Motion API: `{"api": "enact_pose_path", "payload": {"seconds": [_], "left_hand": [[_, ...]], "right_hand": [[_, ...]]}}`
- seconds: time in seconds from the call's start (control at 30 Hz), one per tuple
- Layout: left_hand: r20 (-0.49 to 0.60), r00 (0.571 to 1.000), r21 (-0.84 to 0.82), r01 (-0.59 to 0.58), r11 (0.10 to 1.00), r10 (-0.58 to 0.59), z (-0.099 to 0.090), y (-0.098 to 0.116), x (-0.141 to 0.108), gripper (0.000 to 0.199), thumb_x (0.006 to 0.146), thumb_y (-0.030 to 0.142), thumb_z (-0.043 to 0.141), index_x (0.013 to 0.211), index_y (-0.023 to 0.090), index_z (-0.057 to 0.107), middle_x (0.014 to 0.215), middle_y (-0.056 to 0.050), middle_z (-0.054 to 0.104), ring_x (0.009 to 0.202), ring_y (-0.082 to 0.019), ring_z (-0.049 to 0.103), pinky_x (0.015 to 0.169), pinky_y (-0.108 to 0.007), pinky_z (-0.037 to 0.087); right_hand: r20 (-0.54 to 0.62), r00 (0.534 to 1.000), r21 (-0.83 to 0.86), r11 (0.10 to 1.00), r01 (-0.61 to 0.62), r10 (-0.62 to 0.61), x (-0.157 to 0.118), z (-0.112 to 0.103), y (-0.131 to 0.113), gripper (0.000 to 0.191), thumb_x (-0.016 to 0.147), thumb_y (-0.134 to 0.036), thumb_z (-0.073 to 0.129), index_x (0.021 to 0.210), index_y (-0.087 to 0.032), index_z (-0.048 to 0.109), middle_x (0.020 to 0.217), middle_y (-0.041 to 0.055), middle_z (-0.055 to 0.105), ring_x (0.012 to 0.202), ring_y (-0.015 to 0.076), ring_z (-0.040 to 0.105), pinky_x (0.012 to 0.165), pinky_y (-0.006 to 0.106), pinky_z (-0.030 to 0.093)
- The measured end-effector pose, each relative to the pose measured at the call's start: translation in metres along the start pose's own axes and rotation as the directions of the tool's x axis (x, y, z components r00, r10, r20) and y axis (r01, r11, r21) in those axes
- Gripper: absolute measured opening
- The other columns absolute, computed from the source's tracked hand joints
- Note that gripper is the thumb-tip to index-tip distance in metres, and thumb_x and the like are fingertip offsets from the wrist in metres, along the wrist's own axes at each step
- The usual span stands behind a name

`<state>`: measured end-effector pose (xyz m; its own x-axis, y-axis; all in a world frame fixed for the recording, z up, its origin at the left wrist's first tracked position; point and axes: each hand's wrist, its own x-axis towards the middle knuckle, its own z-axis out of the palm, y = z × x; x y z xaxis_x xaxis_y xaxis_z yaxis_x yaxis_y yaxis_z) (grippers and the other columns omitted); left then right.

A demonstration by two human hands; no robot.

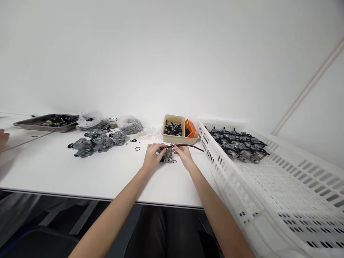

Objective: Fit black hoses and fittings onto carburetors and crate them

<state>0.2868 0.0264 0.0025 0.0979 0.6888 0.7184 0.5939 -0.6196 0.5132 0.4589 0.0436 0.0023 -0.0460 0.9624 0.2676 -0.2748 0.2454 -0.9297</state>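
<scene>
A grey metal carburetor (167, 155) sits on the white table in front of me, partly covered by my fingers. My left hand (153, 154) is closed around its left side. From the right, my right hand (183, 154) pinches a thin black rubber hose (190, 145) at the carburetor's top. The hose's free end sticks out to the right past my fingers. Whether its other end is fitted on the carburetor is hidden. A small black O-ring (174, 161) lies just right of the carburetor, and another black ring (137, 148) lies left of my left hand.
Several carburetors (101, 143) stand at the left. Behind are a metal tray (20, 124) of dark parts, plastic bags (130, 124) and a beige bin (174, 138) beside an orange basket (191, 125). A white crate (228, 182) with hosed carburetors flanks my right arm. Another person's hand (3, 138) shows far left.
</scene>
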Motion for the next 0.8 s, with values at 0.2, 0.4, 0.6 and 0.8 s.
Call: {"api": "enact_pose_path", "payload": {"seconds": [0.2, 0.4, 0.6, 0.8], "left_hand": [[0.019, 1.000, 0.007, 0.025, 1.000, -0.025, 0.0030, 0.0056, -0.0012, 0.018, 0.087, 0.030, 0.056, 0.096, 0.023, 0.070, 0.090, -0.005, 0.072, 0.088, -0.021, 0.061, 0.094, -0.040, 0.038], [0.045, 0.998, 0.008, 0.038, 0.999, -0.038, 0.0065, 0.0082, -0.0012, 0.018, 0.088, 0.029, 0.055, 0.097, 0.021, 0.069, 0.092, -0.006, 0.071, 0.090, -0.020, 0.062, 0.095, -0.040, 0.039], [0.050, 0.998, -0.007, 0.032, 0.999, -0.031, 0.0073, 0.0079, -0.0019, 0.019, 0.087, 0.030, 0.056, 0.098, 0.022, 0.069, 0.088, -0.004, 0.072, 0.088, -0.020, 0.063, 0.094, -0.040, 0.038], [0.030, 0.999, -0.001, 0.038, 0.999, -0.038, 0.0064, 0.0102, -0.0028, 0.019, 0.087, 0.033, 0.056, 0.098, 0.024, 0.070, 0.088, -0.005, 0.072, 0.088, -0.022, 0.063, 0.093, -0.039, 0.038]], "right_hand": [[-0.040, 0.998, -0.048, 0.998, 0.043, -0.045, 0.0025, -0.0007, 0.0036, 0.037, 0.061, -0.052, 0.077, 0.077, -0.019, 0.067, 0.071, 0.0014, 0.068, 0.062, 0.0147, 0.058, 0.057, 0.026, 0.040], [-0.047, 0.998, -0.035, 0.999, 0.041, -0.043, 0.0037, 0.0014, 0.0079, 0.042, 0.065, -0.060, 0.071, 0.078, -0.021, 0.060, 0.074, 0.0026, 0.070, 0.065, 0.0166, 0.062, 0.059, 0.027, 0.041], [-0.061, 0.998, -0.004, 1.000, 0.019, -0.019, 0.0031, 0.0016, 0.0078, 0.043, 0.068, -0.061, 0.067, 0.079, -0.022, 0.054, 0.074, 0.0025, 0.070, 0.065, 0.0167, 0.063, 0.062, 0.028, 0.041], [-0.058, 0.998, 0.036, 0.999, -0.004, 0.006, 0.0008, 0.0027, 0.0066, 0.043, 0.069, -0.062, 0.066, 0.081, -0.022, 0.053, 0.074, 0.0028, 0.071, 0.064, 0.0169, 0.064, 0.062, 0.029, 0.043]]}}
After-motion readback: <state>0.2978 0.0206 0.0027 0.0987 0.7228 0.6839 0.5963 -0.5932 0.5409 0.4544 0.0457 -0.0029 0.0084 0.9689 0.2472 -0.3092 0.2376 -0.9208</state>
